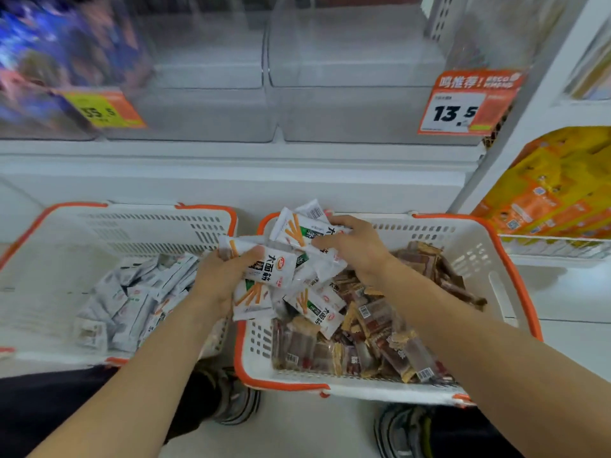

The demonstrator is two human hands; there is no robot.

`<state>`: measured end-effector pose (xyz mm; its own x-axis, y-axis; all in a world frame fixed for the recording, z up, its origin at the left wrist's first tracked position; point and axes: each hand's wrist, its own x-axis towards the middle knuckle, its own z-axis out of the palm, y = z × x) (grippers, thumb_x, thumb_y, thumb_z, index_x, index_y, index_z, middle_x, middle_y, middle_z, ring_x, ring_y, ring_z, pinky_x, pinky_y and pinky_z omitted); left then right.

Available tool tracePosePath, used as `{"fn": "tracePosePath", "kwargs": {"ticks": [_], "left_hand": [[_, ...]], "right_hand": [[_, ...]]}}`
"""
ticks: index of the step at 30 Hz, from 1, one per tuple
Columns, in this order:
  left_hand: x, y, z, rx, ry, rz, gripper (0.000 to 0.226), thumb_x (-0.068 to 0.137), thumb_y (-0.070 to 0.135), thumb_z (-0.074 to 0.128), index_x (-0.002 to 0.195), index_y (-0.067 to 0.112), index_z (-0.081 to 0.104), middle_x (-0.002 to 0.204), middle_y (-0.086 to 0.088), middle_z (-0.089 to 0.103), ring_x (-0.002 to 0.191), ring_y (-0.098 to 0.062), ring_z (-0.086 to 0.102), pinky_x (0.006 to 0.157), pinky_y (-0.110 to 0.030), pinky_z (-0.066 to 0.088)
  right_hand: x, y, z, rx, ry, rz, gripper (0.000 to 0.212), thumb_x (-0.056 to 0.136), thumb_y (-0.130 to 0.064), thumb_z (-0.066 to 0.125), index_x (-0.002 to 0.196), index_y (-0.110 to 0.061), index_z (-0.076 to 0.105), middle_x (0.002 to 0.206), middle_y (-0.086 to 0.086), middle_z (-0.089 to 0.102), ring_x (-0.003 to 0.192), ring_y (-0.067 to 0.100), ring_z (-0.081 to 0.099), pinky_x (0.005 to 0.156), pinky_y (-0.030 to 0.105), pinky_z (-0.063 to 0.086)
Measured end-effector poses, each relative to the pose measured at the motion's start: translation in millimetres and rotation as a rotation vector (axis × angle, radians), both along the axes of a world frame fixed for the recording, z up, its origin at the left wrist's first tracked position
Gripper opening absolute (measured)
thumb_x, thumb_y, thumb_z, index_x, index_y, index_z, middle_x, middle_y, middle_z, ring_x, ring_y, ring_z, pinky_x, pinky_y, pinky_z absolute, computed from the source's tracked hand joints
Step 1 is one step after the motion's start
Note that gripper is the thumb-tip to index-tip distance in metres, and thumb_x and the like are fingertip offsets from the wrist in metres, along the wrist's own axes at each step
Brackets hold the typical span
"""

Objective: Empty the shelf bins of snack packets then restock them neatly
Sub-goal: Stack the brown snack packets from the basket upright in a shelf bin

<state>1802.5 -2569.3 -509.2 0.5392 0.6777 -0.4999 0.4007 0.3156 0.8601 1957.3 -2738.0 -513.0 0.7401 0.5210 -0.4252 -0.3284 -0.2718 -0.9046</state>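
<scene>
The left hand and right hand together hold a bundle of white snack packets, fingers curled around it, above the gap between two white baskets. The left basket contains more white packets. The right basket contains brown packets. The clear shelf bins stand above, beside a price tag.

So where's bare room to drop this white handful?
Both clear shelf bins look empty. The left basket's far half is bare, white packets heaped near. The right basket is crowded with brown packets; avoid it.
</scene>
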Motion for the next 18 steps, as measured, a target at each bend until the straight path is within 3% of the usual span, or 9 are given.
{"fn": "tracePosePath", "kwargs": {"ticks": [3,6,7,9,12,13,15,17,18], "left_hand": [[-15.6,42.2,21.9,0.070,0.078,0.081,0.025,0.083,0.008,0.077,0.102,0.001,0.064,0.092,-0.016,0.073,0.081,-0.031,0.072,0.076,-0.042,0.060],[-30.8,85.3,44.5,0.231,0.161,0.084,0.015,0.086,0.008,0.072,0.087,0.005,0.058,0.072,-0.013,0.059,0.061,-0.026,0.058,0.054,-0.028,0.044],[-35.6,97.8,50.1,0.270,0.185,0.093,0.015,0.087,0.009,0.071,0.084,0.007,0.057,0.070,-0.012,0.057,0.060,-0.025,0.054,0.053,-0.027,0.039],[-47.2,119.1,54.1,0.326,0.222,0.097,0.011,0.087,0.011,0.070,0.085,0.006,0.061,0.074,-0.013,0.060,0.070,-0.025,0.053,0.061,-0.030,0.042],[-63.0,138.9,44.5,0.354,0.259,0.079,0.015,0.085,0.009,0.072,0.100,0.006,0.072,0.090,-0.017,0.068,0.084,-0.028,0.061,0.075,-0.037,0.048],[-67.0,140.2,39.6,0.364,0.282,0.071,0.019,0.086,0.010,0.074,0.105,0.009,0.072,0.098,-0.016,0.069,0.089,-0.029,0.063,0.078,-0.036,0.049],[-74.7,140.5,29.0,0.389,0.312,0.066,0.021,0.088,0.010,0.073,0.108,0.011,0.071,0.104,-0.014,0.068,0.087,-0.027,0.062,0.079,-0.035,0.048],[-76.3,133.9,18.1,0.406,0.307,0.076,0.017,0.089,0.010,0.071,0.106,0.007,0.071,0.095,-0.012,0.071,0.079,-0.025,0.062,0.072,-0.032,0.050],[-74.2,126.0,14.6,0.422,0.293,0.055,0.014,0.090,0.010,0.070,0.104,0.006,0.071,0.089,-0.011,0.072,0.075,-0.023,0.065,0.068,-0.030,0.051]], "right_hand": [[-25.8,34.8,1.4,0.053,0.072,0.012,0.041,0.075,-0.023,0.086,0.113,-0.020,0.071,0.103,0.005,0.076,0.094,0.031,0.073,0.084,0.045,0.061],[-53.5,80.9,5.9,0.101,0.098,0.003,0.033,0.084,-0.027,0.080,0.113,-0.014,0.069,0.103,0.008,0.075,0.085,0.028,0.071,0.074,0.038,0.057],[-63.6,98.3,6.4,0.117,0.103,0.022,0.035,0.085,-0.031,0.079,0.114,-0.014,0.069,0.104,0.008,0.075,0.084,0.028,0.071,0.075,0.038,0.058],[-81.1,129.3,6.0,0.122,0.132,0.145,0.045,0.087,-0.042,0.072,0.124,-0.017,0.064,0.111,0.007,0.072,0.089,0.026,0.070,0.079,0.041,0.060],[-97.1,150.5,9.6,0.079,0.173,0.470,0.050,0.100,-0.040,0.058,0.145,-0.020,0.046,0.131,0.003,0.059,0.104,0.019,0.062,0.087,0.038,0.057],[-96.9,150.0,10.8,0.032,0.096,0.544,0.053,0.100,-0.038,0.058,0.148,-0.021,0.042,0.138,0.001,0.054,0.114,0.020,0.059,0.095,0.037,0.054],[-89.2,141.4,8.7,-0.096,-0.249,0.624,0.050,0.100,-0.036,0.058,0.145,-0.018,0.048,0.138,0.004,0.056,0.122,0.021,0.057,0.100,0.033,0.048],[-72.2,122.9,-1.8,-0.192,-0.561,0.618,0.040,0.099,-0.034,0.057,0.134,-0.015,0.059,0.126,0.007,0.062,0.112,0.022,0.061,0.098,0.034,0.049],[-60.3,110.1,-10.3,-0.241,-0.621,0.610,0.036,0.098,-0.031,0.058,0.130,-0.015,0.061,0.123,0.006,0.062,0.107,0.019,0.062,0.098,0.035,0.050]]}}
